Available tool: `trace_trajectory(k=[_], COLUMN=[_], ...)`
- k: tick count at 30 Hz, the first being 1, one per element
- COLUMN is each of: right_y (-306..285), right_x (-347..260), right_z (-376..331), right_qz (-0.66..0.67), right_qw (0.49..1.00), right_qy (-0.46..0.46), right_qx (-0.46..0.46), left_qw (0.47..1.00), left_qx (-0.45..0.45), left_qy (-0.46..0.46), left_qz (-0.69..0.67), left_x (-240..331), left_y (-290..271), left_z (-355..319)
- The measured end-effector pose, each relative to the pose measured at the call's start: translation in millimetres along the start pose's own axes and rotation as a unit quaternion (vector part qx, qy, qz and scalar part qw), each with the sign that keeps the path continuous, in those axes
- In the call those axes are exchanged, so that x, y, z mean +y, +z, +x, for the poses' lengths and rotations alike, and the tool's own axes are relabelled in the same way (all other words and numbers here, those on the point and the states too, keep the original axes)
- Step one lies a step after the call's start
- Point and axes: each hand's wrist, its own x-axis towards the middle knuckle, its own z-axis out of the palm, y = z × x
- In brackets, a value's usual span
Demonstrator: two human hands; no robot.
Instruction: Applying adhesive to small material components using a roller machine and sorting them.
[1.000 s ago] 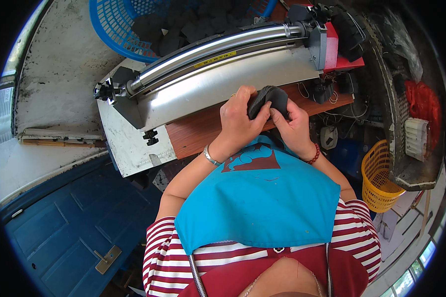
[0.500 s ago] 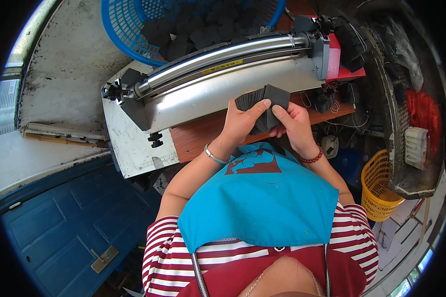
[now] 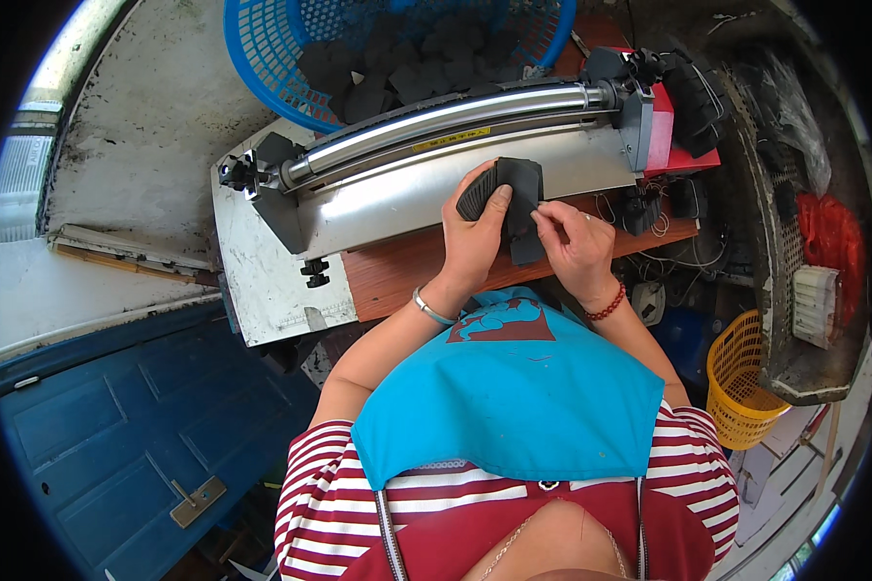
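Observation:
My left hand is closed around a fanned stack of thin, dark flat pieces, with its thumb across the front. More of the stack's dark pieces hang below the thumb. At the stack's right edge, my right hand has its thumb and finger pinched together and the other fingers curled in. Whatever lies between those fingertips is too small to make out. Just beyond both hands runs a machine with a shiny metal roller and a sloping metal plate.
Behind the roller, a blue plastic basket holds many similar dark pieces. A reddish-brown board lies under the machine's near side. To the right are loose cables, a yellow basket and a red plastic bag. A blue door is at left.
My right thumb has come off the face of the stack, and that hand has drawn to the right edge in a pinch. The stack has turned more upright in my left hand.

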Motion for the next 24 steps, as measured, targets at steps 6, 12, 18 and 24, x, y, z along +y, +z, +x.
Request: trace_trajectory(k=[6,12,18,24], right_y=[3,7,11,20], right_x=[7,7,-1,-5], right_z=[2,2,8,2], right_qz=[0.333,0.329,0.294,0.264], right_qw=[0.885,0.862,0.877,0.921], right_qy=[0.325,0.368,0.355,0.268], right_qx=[-0.026,-0.115,-0.137,-0.106], left_qw=[0.947,0.966,0.978,0.969], left_qx=[-0.035,-0.002,0.03,0.032], left_qy=[-0.223,-0.15,-0.101,-0.127], left_qz=[-0.229,-0.21,-0.181,-0.208], left_x=[22,12,7,5], left_y=[-9,-15,-21,-26], left_z=[-1,-4,-9,-9])
